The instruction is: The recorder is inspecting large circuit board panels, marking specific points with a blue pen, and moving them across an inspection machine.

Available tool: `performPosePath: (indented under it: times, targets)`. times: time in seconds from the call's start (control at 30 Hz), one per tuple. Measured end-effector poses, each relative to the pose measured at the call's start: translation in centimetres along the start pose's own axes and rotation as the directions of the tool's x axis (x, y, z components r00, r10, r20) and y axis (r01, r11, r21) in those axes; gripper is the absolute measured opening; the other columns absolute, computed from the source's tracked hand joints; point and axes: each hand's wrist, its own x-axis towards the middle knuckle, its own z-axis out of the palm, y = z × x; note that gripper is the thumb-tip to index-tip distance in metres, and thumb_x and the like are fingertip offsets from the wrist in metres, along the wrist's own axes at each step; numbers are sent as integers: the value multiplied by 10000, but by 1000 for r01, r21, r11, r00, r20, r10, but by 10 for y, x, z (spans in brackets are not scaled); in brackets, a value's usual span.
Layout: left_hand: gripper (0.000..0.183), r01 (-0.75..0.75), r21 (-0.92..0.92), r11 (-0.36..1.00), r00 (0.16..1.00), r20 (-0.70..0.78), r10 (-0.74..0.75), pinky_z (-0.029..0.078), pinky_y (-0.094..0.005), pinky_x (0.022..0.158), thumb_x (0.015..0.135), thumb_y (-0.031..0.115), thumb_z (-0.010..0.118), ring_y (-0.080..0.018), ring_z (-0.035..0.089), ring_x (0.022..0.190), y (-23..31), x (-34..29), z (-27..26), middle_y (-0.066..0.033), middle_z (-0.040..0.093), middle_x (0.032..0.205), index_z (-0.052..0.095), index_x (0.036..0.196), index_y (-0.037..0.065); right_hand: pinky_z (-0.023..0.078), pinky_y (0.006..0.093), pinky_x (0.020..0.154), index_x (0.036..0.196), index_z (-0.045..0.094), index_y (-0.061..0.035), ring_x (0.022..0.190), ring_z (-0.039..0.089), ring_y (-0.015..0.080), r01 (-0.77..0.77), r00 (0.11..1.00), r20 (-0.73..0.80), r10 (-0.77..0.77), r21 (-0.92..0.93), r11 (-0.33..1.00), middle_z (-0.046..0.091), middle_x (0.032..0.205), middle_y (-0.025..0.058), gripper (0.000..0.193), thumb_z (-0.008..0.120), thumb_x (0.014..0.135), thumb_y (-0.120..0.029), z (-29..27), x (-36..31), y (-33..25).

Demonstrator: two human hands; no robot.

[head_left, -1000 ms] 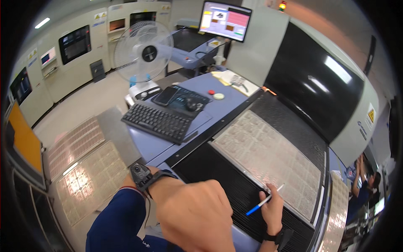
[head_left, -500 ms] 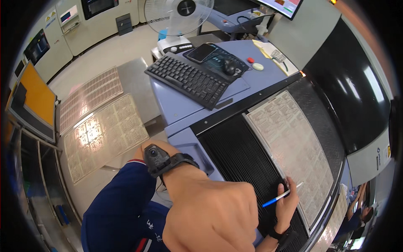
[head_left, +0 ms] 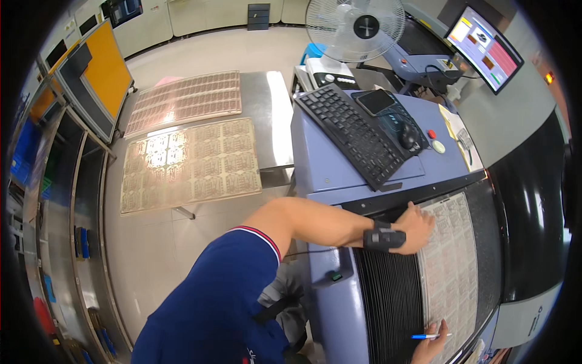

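Note:
A pale circuit board panel (head_left: 451,267), covered in repeating printed patterns, lies on the black ribbed bed (head_left: 388,291) of the blue machine. Stretched across the bed, my left hand (head_left: 417,229) rests at the panel's far left corner, fingers partly spread and tips at its edge. There is a dark device strapped on that wrist (head_left: 383,238). Low in the view, my right hand (head_left: 429,347) holds a blue-and-white pen (head_left: 429,336) between its fingers, beside the panel's near left edge. The lower part of this hand is cut off by the frame.
Two more patterned panels (head_left: 194,159) lie on a metal table at left. A black keyboard (head_left: 354,134), phone (head_left: 374,102) and mouse (head_left: 410,138) sit on the blue machine top. Beyond stand a fan (head_left: 357,27) and a monitor (head_left: 485,48). Metal racks (head_left: 91,242) line the left side.
My left hand has moved from close in front of me out to the panel's far left corner. The view has swung left. My right hand still holds the pen.

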Motion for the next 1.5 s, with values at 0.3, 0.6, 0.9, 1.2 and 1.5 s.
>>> performPosePath:
  times: [0.3,0.6,0.9,1.2,1.5]
  targets:
    - [550,61,-502,863,918,-312,-247,465,-502,818,825,357,646,-332,649,822,-15,27,-5,-191,596,1037,557,1187,-48,462,409,928,1243,579,11,1124,592,380,0,988,151,43,-272,962,621,1179,276,515,636,918,-384,1,12,8]
    - [815,-284,-958,-36,915,-260,-309,416,-380,1052,845,352,722,-310,497,1260,6,-4,-55,-259,394,1407,316,1401,-84,506,350,905,1221,570,66,1071,638,289,72,905,-410,-111,-111,991,631,1155,248,279,546,959,-25,18,13,13]
    - [327,1,-826,564,948,-179,-264,521,-356,741,857,125,695,-220,626,880,-41,-156,-92,-137,628,1038,570,1112,-38,409,422,1058,1412,319,75,1191,564,364,143,880,-454,136,528,837,537,1285,319,721,435,994,-501,-18,-130,-66]
    - [624,-116,-943,312,910,-227,-346,347,-444,1076,853,155,594,-307,475,1243,-147,-187,-42,-202,442,1390,358,1380,-83,501,231,647,1041,661,19,736,612,93,-129,886,-210,414,745,654,673,842,67,202,639,927,-146,-1,-153,48]
    - [555,-52,-926,374,860,-232,-455,413,-460,1016,876,201,543,-310,515,1191,-168,-188,-52,-215,477,1329,388,1332,-74,394,247,493,840,635,-11,550,504,83,-110,912,-285,294,521,846,601,683,34,74,658,825,-80,3,-164,35]
